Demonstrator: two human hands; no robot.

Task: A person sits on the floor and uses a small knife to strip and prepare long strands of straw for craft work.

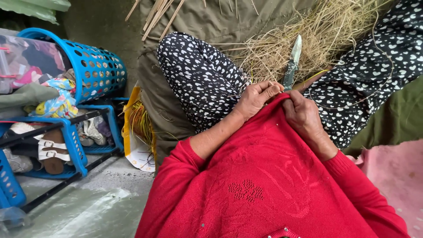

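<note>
A heap of dry straw (304, 48) spreads at twelve o'clock, with a blue basket (94, 66) at nine. Centrally, the left hand (255, 99) and right hand (302, 114) pinch straw strands together; a folding knife (292, 64) lies just above them.

Left hand (257, 98): I see it far of my chest, fingers curled, thumb and fingertips pinched together. Left forearm bare, angling in from the near left. Right hand (303, 113): close beside it, fingers bent downward, knuckles up. Both wrists nearly meet at centre; sleeves pushed back.
</note>
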